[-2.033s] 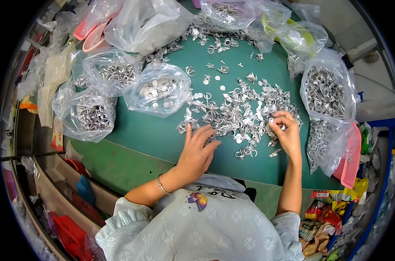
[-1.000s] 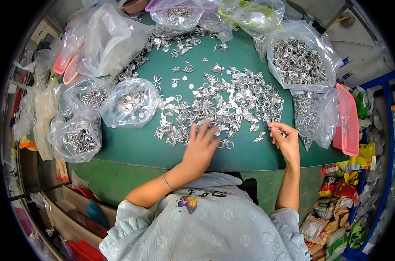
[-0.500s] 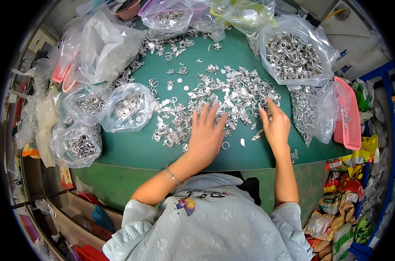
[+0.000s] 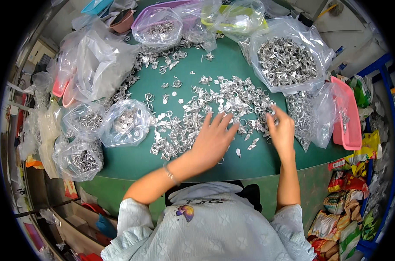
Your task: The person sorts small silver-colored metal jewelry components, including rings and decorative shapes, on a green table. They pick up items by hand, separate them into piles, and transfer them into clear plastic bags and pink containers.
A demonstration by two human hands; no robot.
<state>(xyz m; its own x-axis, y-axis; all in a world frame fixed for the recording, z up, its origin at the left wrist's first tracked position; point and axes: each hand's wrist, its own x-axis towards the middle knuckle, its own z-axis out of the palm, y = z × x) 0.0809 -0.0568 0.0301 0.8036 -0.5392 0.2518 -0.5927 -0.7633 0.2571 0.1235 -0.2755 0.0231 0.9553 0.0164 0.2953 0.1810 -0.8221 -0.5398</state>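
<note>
A loose heap of small silver-coloured metal pieces [image 4: 236, 98], among them rings and flower or leaf shapes, spreads over the green tabletop [image 4: 162, 167]. My left hand [image 4: 215, 139] lies over the near edge of this heap, palm down, its fingers stretched out and apart. At the heap's right side, my right hand [image 4: 282, 135] has thumb and forefinger brought close about a small silver-coloured metal piece [image 4: 271, 113]. Its exact shape is partly hidden by the fingers. A few leaf-shaped pieces [image 4: 253, 144] lie between the two hands.
Clear bags of metal pieces stand at left [image 4: 127, 124] and back right [image 4: 286, 63]. A pink basket [image 4: 350, 115] stands at the right edge, with purple [image 4: 184, 5] and yellow-green [image 4: 265, 25] baskets behind. Packaged goods [image 4: 328, 224] fill the lower right.
My left hand has shifted right and slightly nearer to me over the heap. My right hand has moved slightly right, its thumb and forefinger closer together. The whole view has tilted a little.
</note>
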